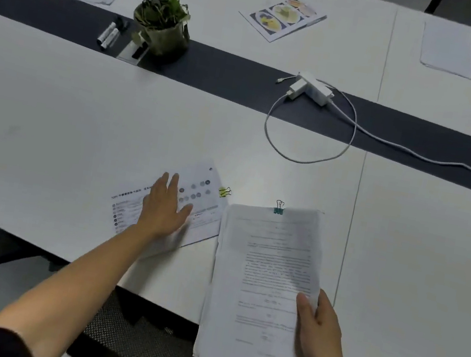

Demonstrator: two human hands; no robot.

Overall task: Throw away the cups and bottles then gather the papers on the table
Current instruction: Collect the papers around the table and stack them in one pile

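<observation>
The stack of printed pages (264, 276) lies at the near edge of the table (51, 116), right of centre, with its near end overhanging that edge. The pages are thin white sheets with dense black text, their edges slightly fanned. The long axis runs near to far, and a teal binder clip (279, 209) sits on the far short edge. The right hand (317, 332) grips the right long edge: the thumb is clamped on the top page and the other fingers are hidden beneath.

Just left of the stack, a printed sheet (203, 213) with grey circular marks lies flat, skewed. A yellow binder clip (224, 192) sits at its far corner. The left hand (164, 207) rests palm down on it, fingers straight and slightly apart.

Farther out, a white power adapter (311, 89) with a looped cable (268, 121), a potted plant (160, 25) and two markers (108, 34) sit on a dark strip (229, 74). Beyond it lies a leaflet (282, 19) with food photographs.
</observation>
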